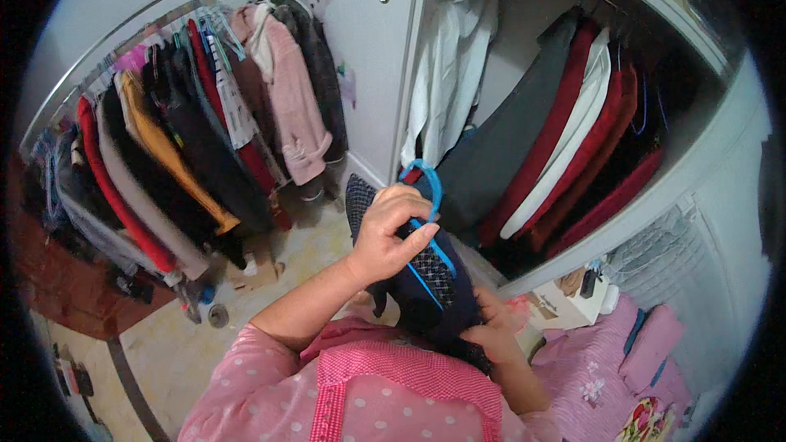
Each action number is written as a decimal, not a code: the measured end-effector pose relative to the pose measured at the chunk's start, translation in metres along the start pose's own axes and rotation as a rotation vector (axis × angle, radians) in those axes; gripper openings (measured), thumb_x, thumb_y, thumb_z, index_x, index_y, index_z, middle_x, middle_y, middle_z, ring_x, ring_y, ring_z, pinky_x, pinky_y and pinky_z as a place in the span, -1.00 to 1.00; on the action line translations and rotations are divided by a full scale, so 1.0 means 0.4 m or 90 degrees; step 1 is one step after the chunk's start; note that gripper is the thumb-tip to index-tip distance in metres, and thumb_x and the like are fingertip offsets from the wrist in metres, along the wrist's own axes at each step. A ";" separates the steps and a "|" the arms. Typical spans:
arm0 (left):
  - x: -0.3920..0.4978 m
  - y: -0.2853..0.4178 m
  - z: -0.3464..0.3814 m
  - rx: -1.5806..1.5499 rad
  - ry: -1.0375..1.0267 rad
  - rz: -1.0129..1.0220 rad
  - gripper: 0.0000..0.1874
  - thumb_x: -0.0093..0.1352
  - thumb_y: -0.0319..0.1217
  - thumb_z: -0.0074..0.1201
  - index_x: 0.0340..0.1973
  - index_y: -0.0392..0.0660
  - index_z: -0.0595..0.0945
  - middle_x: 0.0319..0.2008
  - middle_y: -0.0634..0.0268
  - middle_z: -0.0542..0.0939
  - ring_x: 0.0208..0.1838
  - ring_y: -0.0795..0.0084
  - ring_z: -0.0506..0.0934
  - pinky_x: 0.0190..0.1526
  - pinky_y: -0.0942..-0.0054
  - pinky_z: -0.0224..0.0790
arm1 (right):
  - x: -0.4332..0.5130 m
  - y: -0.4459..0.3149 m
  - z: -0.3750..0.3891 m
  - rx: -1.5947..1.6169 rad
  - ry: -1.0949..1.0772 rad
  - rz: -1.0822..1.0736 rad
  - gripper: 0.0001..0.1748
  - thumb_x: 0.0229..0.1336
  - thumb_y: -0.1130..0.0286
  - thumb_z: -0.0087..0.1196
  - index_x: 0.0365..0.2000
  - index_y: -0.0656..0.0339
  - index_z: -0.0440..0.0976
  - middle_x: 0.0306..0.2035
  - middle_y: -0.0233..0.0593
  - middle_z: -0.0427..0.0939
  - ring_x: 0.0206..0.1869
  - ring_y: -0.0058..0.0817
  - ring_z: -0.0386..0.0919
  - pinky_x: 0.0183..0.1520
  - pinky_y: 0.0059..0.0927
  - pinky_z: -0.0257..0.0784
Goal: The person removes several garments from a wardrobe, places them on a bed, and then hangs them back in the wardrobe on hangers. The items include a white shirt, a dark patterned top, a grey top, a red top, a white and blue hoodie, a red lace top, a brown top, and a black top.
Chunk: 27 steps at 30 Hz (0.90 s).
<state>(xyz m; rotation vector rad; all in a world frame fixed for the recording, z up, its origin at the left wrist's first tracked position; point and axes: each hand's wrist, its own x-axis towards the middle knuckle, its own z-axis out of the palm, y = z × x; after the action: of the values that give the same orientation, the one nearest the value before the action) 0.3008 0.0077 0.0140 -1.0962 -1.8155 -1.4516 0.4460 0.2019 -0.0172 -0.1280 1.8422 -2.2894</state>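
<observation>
My left hand (393, 233) is closed around the neck of a blue plastic clothes hanger (436, 187), whose hook curves up above my fingers. A dark navy garment with black-and-white woven tweed parts (437, 273) hangs about the hanger in front of my chest. Two thin blue hanger bars run down over the cloth. My right hand (496, 328), slightly blurred, grips the garment's right side lower down. Its fingertips are partly hidden by the dark cloth.
An open wardrobe with hanging clothes (540, 153) stands ahead to the right. To the left, a metal clothes rack (80, 67) carries many garments. Right of me is a bed with a pink quilt (583, 368). A cardboard piece (261, 267) lies on the floor.
</observation>
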 end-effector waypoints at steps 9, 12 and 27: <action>0.170 -0.293 -0.015 -0.079 -0.082 0.032 -0.76 0.20 -0.59 0.09 -0.20 -0.21 0.55 -0.06 0.12 0.51 0.04 0.10 0.42 0.08 0.22 0.23 | 0.374 -0.238 0.014 0.210 0.231 -0.253 -0.05 -0.54 0.57 -0.04 0.14 0.46 0.19 0.03 -0.05 0.44 0.02 -0.28 0.47 0.14 -0.37 0.32; 0.207 -0.396 -0.023 -0.178 -0.106 0.042 -0.85 0.23 -0.61 0.05 -0.28 -0.26 0.57 -0.27 0.12 0.57 -0.17 0.13 0.52 -0.11 0.28 0.34 | 0.495 -0.308 -0.002 0.187 0.280 -0.367 -0.11 -0.53 0.57 -0.06 0.09 0.48 0.22 -0.09 -0.07 0.51 -0.12 -0.31 0.54 0.01 -0.41 0.41; 0.282 -0.614 -0.098 -0.198 -0.184 -0.066 -0.87 0.24 -0.60 0.05 -0.29 -0.27 0.58 -0.44 0.16 0.61 -0.38 0.18 0.56 -0.35 0.33 0.35 | 1.110 -0.631 -0.312 -0.189 0.395 -0.516 -0.64 -0.07 0.48 -0.06 -0.17 0.33 0.41 -0.37 -0.37 0.47 -0.34 -0.58 0.39 -0.22 -0.58 0.29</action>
<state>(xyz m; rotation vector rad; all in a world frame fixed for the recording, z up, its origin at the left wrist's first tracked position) 0.0300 -0.0212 -0.0066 -1.4461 -1.9055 -1.7554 -0.0370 0.2800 0.1756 -0.2740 2.8645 -2.7397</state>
